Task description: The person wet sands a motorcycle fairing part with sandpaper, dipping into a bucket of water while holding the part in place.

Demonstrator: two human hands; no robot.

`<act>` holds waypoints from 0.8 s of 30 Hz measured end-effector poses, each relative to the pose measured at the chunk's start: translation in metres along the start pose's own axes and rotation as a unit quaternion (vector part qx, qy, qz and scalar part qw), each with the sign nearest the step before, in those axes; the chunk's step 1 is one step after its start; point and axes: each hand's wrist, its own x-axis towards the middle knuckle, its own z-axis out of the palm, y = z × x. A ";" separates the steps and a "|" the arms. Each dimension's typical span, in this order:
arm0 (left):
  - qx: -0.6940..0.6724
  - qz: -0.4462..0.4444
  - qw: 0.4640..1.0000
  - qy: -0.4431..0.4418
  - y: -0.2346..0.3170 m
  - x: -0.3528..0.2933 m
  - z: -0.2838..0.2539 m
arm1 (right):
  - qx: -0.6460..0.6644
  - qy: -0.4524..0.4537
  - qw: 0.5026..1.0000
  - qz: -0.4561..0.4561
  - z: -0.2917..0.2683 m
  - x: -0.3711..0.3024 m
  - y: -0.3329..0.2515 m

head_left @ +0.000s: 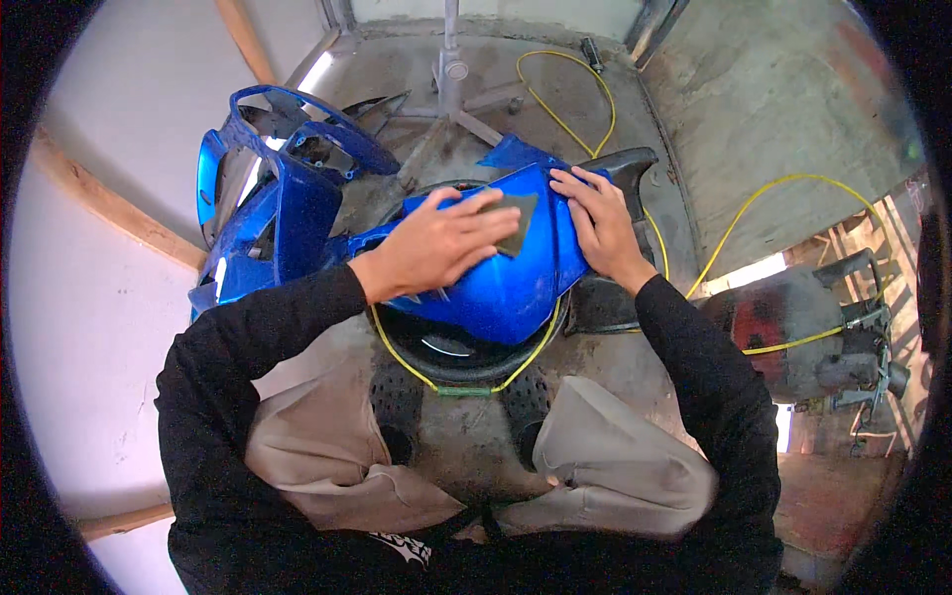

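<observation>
A glossy blue plastic fairing panel [504, 301] lies between my knees, over a black round basin or tub [416, 349]. My left hand [436, 242] holds a thin olive-green abrasive pad [520, 224] flat against the panel's upper middle, fingers stretched across it. The pad's right part sticks out past my fingertips. At the panel's right edge, my right hand [605, 226] grips it, with the fingers bent over the top corner and the thumb lower on the surface. Whatever supports the panel underneath is mostly hidden.
More blue fairing parts [288, 213] stand at the left by the white wall. A black plastic part [607, 302] lies right of the basin. A grey metal stand [451, 99] rises behind. A yellow hose [739, 233] runs to a dark red and grey tank [783, 337].
</observation>
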 end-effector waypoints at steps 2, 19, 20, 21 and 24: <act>-0.007 -0.016 1.000 -0.008 0.003 0.002 -0.001 | 0.003 0.000 1.000 0.003 0.000 0.002 0.000; -0.086 0.158 0.983 -0.041 0.029 -0.025 0.014 | -0.002 0.000 1.000 0.002 0.000 -0.001 0.000; -0.099 0.140 0.985 -0.031 0.032 -0.026 0.014 | -0.004 0.001 1.000 0.000 -0.001 -0.001 0.000; -0.104 0.119 0.987 -0.029 0.035 -0.026 0.014 | -0.007 0.002 1.000 -0.004 -0.001 -0.001 0.000; -0.294 -0.047 0.954 0.037 0.028 -0.020 0.004 | -0.005 -0.011 1.000 0.001 -0.001 0.001 0.001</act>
